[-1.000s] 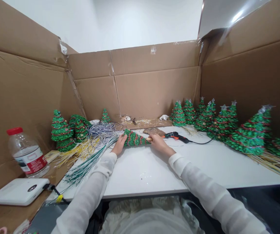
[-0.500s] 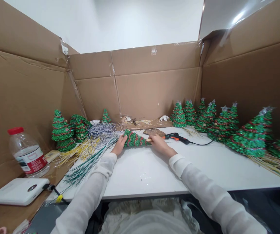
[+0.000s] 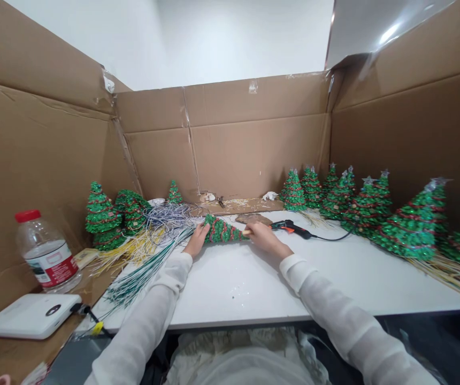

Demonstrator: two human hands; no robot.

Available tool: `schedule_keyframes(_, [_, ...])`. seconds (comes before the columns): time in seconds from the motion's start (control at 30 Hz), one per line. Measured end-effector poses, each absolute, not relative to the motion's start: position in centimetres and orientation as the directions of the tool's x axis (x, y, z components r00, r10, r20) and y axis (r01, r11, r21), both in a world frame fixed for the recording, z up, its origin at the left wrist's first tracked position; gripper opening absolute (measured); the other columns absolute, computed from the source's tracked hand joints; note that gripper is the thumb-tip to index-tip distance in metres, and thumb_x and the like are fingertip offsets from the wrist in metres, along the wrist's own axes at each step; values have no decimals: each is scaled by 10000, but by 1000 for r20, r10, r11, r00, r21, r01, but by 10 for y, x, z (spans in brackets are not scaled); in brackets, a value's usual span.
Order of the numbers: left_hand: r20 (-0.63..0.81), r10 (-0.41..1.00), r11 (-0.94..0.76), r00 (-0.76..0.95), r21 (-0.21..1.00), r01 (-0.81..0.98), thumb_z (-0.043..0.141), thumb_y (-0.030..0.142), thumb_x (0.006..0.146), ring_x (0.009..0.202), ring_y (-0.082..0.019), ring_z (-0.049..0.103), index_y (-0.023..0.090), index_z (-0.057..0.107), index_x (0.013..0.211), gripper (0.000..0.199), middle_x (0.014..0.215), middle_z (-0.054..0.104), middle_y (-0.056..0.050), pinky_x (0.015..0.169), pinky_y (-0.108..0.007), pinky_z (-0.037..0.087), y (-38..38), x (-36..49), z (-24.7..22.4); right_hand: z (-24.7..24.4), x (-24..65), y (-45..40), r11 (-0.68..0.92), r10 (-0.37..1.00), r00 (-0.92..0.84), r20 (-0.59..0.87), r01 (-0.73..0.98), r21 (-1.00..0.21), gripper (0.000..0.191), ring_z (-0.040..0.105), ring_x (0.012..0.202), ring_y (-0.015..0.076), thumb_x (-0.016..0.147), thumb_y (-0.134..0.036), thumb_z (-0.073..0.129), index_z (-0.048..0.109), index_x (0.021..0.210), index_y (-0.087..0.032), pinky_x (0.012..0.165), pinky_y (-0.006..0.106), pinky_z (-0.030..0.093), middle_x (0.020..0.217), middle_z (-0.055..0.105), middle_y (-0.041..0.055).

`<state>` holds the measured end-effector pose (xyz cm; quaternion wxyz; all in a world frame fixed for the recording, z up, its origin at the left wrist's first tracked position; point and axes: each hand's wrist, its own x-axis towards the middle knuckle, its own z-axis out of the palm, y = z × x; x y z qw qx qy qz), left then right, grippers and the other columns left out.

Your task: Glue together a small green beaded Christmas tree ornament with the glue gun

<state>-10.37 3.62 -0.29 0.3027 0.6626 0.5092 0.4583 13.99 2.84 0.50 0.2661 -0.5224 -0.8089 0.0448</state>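
Note:
A small green Christmas tree [image 3: 224, 231] with red garland lies on its side above the white tabletop, its tip to the right. My left hand [image 3: 198, 238] is closed around its wide base. At the tip, the fingers of my right hand [image 3: 262, 236] are closed on a thin, light wooden stick [image 3: 246, 232], which touches or nearly touches the tree. Just beyond the right hand lies a black and orange glue gun [image 3: 290, 228], with its nozzle end beside a brown, flat pad [image 3: 254, 218].
Several finished trees [image 3: 368, 200] with stars stand at the right. On the left are stacked trees [image 3: 101, 216], bundles of green wires [image 3: 150, 272] and yellow wires [image 3: 133, 248], a bottle [image 3: 49, 256] and a white power bank [image 3: 31, 315]. Cardboard walls [image 3: 254, 152] surround the table.
Almost nothing differs. The view has shifted very slightly, and both hands keep their places at the tree's base and tip.

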Motion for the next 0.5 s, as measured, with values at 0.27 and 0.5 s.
schedule_keyframes(0.27, [263,964,-258,37,891,373,408,450,835,1237,-228,396,125,473,1142,452,1246,526,-127,1054,-333,257,30,-101,4,11,158,34,394,916,-301,266,802,-449,185,540,632,153,688,-246,613,616,858,-174,546,231,323,716,625,26])
schedule_keyframes(0.5, [257,966,-251,37,893,374,399,448,842,1251,-215,378,119,460,1157,459,1264,510,-129,1062,-330,245,29,-100,4,4,144,32,458,864,-281,417,782,-423,91,531,650,147,748,-191,521,607,723,-174,563,236,307,715,623,37])
